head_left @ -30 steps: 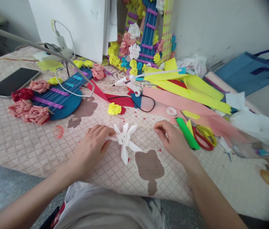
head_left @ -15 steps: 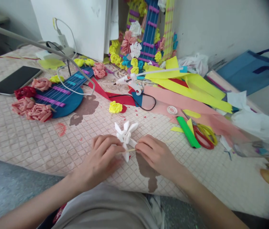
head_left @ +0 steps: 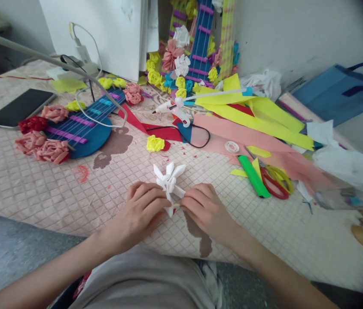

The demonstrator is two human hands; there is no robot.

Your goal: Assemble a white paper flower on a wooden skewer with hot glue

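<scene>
My left hand (head_left: 143,207) and my right hand (head_left: 205,209) are close together at the front of the table, fingers pinched. Between them runs a thin pale stick (head_left: 176,205), its ends hidden by my fingers. Just beyond lies a white star-shaped piece with pointed petals (head_left: 169,177), probably folded paper. One petal reaches under the stick towards me, and another comes up to my right fingertips. A yellow paper rose (head_left: 155,143) lies farther back on a bit of red.
A blue paper guitar (head_left: 93,135) with roses lies left, near a dark-screened tablet (head_left: 18,108). Behind are a white glue gun (head_left: 173,107) and its black cord. Yellow strips (head_left: 278,122), pink sheets, red-handled scissors (head_left: 274,184) and a green roll (head_left: 254,176) lie right.
My hands have drawn slightly closer together, so less of the stick shows between them. The white piece stays in place on the table.
</scene>
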